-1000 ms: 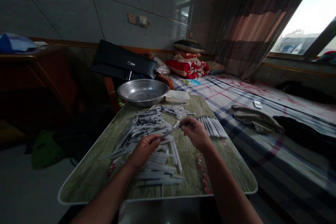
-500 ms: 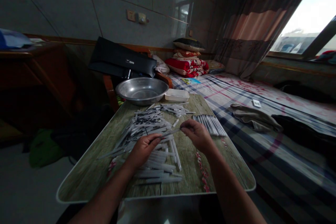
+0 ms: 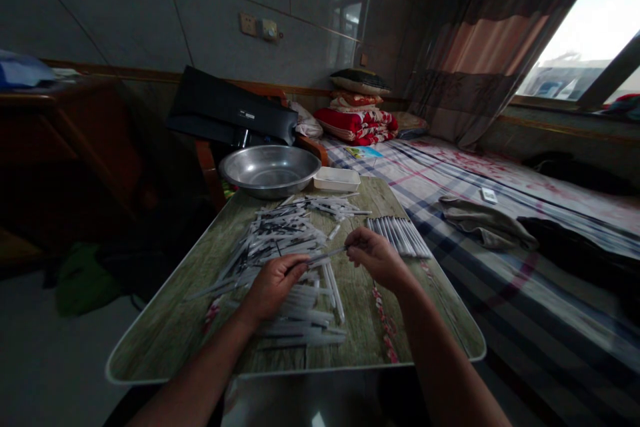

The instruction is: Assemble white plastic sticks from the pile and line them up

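My left hand (image 3: 277, 280) pinches one end of a slim pen-like stick (image 3: 327, 255), pale and dark along its length. At its other end the fingers of my right hand (image 3: 375, 255) are closed; the stick spans the gap between both hands, above the table. Under and beyond my left hand spreads a loose heap of whitish translucent tubes (image 3: 280, 237), some with dark parts. Right of my right hand, finished-looking pale sticks with dark ends lie side by side in a neat row (image 3: 400, 237). A short white piece (image 3: 334, 232) lies between heap and right hand.
The wood-patterned table (image 3: 170, 327) has a pale rim. At its far end stand a wide metal basin (image 3: 270, 173) and a white plastic tray (image 3: 337, 179). A bed with a plaid sheet (image 3: 425, 180) borders the right side. Behind the basin leans a black monitor-like panel (image 3: 230, 110).
The stick between my hands looks slightly turned and darker along its length. My hands have barely moved; the heap and the row look the same.
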`<state>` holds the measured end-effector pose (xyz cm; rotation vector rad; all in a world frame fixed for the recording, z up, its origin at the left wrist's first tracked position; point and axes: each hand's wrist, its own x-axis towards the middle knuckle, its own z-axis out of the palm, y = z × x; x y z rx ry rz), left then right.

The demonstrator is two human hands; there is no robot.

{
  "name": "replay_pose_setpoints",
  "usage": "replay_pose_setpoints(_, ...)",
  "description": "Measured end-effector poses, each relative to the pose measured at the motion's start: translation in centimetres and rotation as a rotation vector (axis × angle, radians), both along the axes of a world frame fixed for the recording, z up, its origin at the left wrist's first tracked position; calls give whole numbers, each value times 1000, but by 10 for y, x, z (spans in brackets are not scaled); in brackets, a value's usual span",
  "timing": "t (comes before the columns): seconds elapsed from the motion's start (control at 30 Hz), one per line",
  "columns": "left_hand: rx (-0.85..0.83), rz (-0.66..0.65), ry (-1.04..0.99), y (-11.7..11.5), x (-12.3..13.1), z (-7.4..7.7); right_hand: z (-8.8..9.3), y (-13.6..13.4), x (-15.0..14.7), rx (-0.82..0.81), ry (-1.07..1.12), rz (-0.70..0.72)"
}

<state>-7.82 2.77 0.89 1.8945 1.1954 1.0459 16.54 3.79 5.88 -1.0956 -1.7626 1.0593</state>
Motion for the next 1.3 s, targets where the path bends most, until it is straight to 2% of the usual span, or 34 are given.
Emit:
replay_pose_setpoints(0.17, 15, -32, 47, -1, 1, -2, 2, -2, -1, 78, -241, -102)
replay_pose_setpoints(0.4, 33, 4, 57, -1, 2, -1, -3, -1, 2, 63, -85, -18)
replay_pose_setpoints(0.77, 30, 10, -18, -1, 2, 0, -6, -1, -2, 113, -307, -83)
replay_pose_setpoints(0.87, 22, 14, 2, -1, 2, -1, -8, 0, -1, 86, -238, -87)
replay_pose_setpoints(1.03, 35, 25, 44, -1, 2, 0, -10, 1, 2, 14, -73, -2)
replay_pose_setpoints(1.3, 161, 14, 90, -2, 2, 0, -8, 0, 0, 26, -237, -38)
